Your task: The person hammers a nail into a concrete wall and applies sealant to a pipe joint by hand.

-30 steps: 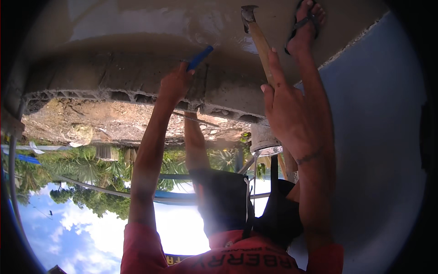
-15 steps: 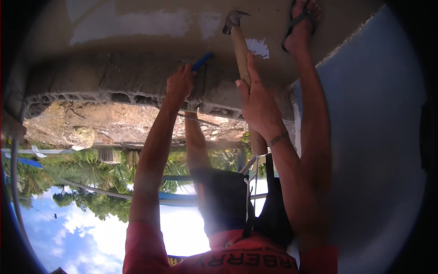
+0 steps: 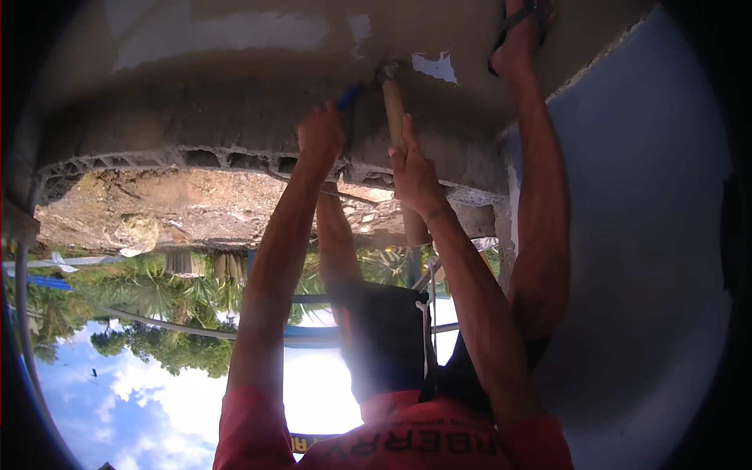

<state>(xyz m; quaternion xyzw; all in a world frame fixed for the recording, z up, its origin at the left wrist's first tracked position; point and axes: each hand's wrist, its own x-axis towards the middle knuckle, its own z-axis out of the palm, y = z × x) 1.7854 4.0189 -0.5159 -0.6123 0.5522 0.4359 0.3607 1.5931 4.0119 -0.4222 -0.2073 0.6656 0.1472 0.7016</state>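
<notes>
My left hand is closed around a short blue rod-like tool, whose far end points up and right; its other end is hidden by the hand. My right hand grips the wooden handle of a claw hammer, with the forefinger laid along the handle. The hammer's dark metal head is close to the blue tool's far end; I cannot tell whether they touch. Both hands are over the grey concrete edge, where a row of hollow block openings shows.
A sandalled foot rests on the wet, smooth floor at the upper right. A blue-grey wall fills the right side. Rocky soil lies along the broken block edge. Poles, plants and sky show at the lower left.
The hammer has swung, its head moving down and left toward the blue tool. My right hand has shifted left, and my left hand slightly right with the tool.
</notes>
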